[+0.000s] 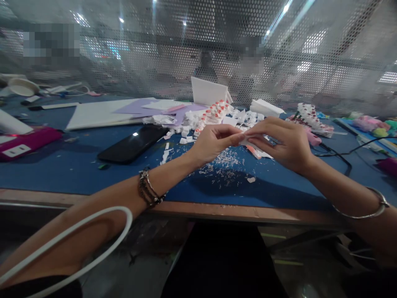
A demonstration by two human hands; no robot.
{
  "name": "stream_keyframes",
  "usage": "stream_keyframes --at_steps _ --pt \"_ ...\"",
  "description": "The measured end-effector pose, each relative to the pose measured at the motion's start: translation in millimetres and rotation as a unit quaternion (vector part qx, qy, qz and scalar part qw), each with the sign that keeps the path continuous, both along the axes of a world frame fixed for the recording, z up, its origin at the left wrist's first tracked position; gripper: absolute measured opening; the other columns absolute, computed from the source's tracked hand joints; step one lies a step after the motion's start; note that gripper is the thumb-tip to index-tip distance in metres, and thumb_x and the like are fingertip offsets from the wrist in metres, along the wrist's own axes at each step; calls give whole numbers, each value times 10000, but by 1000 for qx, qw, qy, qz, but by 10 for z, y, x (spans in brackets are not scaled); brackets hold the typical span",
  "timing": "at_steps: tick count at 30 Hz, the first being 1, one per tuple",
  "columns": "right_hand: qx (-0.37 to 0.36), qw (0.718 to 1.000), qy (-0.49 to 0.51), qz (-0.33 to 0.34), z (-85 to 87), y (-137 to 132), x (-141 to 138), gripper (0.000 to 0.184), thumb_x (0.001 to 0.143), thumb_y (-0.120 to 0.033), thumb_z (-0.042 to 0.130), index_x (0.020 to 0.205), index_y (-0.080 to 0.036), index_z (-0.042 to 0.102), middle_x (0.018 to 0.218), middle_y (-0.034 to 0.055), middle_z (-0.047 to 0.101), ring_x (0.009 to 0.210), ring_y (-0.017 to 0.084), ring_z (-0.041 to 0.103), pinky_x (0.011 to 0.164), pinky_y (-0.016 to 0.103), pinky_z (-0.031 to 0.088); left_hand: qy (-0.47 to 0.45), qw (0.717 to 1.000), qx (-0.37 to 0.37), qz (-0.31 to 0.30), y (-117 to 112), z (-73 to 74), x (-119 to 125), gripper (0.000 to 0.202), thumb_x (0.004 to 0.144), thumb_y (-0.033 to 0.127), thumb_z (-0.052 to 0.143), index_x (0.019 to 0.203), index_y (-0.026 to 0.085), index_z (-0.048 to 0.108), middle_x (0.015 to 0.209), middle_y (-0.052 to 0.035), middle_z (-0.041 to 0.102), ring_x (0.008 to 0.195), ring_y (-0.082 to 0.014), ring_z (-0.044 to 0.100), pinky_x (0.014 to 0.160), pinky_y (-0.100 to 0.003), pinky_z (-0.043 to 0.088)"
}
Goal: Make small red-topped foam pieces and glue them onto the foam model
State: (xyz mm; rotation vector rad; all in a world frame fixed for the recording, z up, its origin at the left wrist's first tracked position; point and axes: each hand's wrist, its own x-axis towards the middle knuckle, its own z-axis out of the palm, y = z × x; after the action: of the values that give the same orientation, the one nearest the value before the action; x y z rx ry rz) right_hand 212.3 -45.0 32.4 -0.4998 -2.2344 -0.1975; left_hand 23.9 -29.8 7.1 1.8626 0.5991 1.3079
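Observation:
My left hand (214, 140) and my right hand (282, 142) meet above the blue table mat (77, 169), fingers pinched together on a small white piece (245, 138) held between them. A white strip with a red tip (254, 152) pokes out under my right hand. Fine white scraps (226, 163) lie scattered on the mat just below the hands. Behind them sits a heap of small white pieces with red tips (214, 114).
A black phone (132, 144) lies left of the hands. White and purple sheets (124, 111) lie farther back, and a pink case (27, 142) at the left edge. Another row of red-tipped pieces (310, 118) and a black cable (341, 155) are on the right. A perforated screen (155, 49) closes the back.

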Motion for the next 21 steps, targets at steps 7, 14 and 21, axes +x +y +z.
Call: stream_keyframes --at_steps 7,14,21 --pt "77 995 -61 -27 -9 16 52 141 843 -261 499 936 -275 604 878 16 609 814 150 536 753 327 433 19 1000 2 8 -13 -1 -3 236 702 377 650 718 142 655 643 -12 633 588 -69 553 579 -204 455" --pt "126 983 -123 -59 41 9 43 183 885 -265 415 836 -167 562 790 50 563 768 142 501 702 298 418 62 998 -11 19 -62 30 -9 218 700 344 652 735 130 662 677 -18 644 606 -67 543 581 -193 431" --pt "-28 999 -38 -19 12 81 19 151 828 -290 518 754 -162 550 712 7 575 639 85 515 596 211 395 84 995 52 30 -68 37 -8 168 701 304 655 734 139 667 707 -25 637 632 -76 544 558 -188 421"
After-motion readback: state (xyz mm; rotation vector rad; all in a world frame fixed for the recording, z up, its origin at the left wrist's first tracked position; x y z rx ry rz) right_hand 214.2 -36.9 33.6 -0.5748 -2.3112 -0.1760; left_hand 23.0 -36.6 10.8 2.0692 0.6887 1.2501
